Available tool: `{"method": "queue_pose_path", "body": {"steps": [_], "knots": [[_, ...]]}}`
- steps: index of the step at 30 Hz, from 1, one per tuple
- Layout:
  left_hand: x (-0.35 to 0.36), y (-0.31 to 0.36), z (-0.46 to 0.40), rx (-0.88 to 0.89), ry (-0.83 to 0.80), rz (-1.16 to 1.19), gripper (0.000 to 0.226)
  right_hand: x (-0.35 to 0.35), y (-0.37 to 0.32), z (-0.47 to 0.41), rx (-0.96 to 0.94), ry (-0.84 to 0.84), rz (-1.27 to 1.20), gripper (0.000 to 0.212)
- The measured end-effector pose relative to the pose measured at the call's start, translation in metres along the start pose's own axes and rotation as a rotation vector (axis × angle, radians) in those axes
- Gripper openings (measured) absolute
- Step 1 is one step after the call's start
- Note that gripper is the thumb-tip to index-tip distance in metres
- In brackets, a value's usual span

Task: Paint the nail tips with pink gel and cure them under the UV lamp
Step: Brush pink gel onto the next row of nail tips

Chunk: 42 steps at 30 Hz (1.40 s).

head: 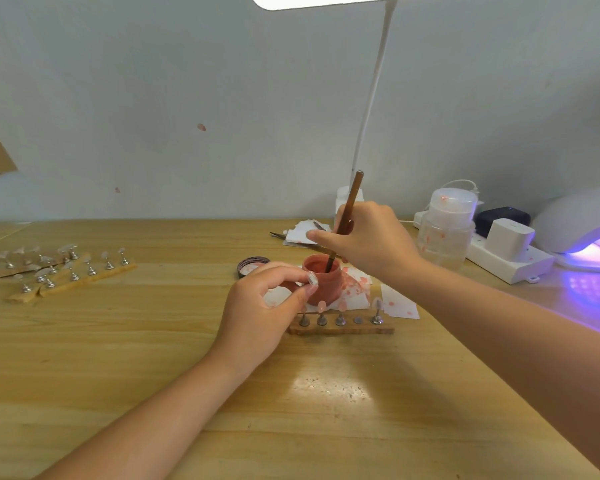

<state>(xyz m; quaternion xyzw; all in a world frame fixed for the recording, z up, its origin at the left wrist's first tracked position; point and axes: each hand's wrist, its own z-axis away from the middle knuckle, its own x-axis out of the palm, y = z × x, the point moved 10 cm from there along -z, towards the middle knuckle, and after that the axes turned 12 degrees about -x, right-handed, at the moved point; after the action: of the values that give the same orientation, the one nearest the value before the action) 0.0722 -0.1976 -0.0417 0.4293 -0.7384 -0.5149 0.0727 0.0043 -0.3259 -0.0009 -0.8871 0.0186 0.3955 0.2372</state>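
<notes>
My right hand grips a brown brush whose tip dips into the open pink gel jar at the table's middle. My left hand pinches a small metal nail-tip stand between thumb and fingers, right beside the jar. In front of the jar lies a wooden strip carrying several metal stands with nail tips; one slot holds only a flat disc. The UV lamp glows violet at the far right.
The jar's lid lies left of the jar. Stained paper wipes lie under and behind it. More wooden strips with nail tips sit far left. A clear pump bottle, power strip and desk lamp pole stand at the back right.
</notes>
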Motion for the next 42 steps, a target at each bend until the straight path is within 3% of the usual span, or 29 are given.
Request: {"method": "queue_pose_path", "body": {"steps": [6,10,15,42], "knots": [[0.000,-0.002,0.000,-0.011,-0.003,-0.006,0.027,0.007,0.000,0.003,-0.012,-0.025,0.021,0.048],[0.000,-0.004,-0.001,-0.023,0.004,-0.009,0.030,-0.012,0.000,0.001,-0.012,0.122,-0.067,0.051],[0.001,-0.006,-0.001,-0.043,0.003,-0.008,0.031,-0.029,0.025,0.007,0.140,0.249,-0.159,0.041],[0.001,-0.006,0.000,-0.083,-0.008,-0.009,0.030,-0.038,0.034,0.015,0.129,0.320,-0.211,0.038]]}}
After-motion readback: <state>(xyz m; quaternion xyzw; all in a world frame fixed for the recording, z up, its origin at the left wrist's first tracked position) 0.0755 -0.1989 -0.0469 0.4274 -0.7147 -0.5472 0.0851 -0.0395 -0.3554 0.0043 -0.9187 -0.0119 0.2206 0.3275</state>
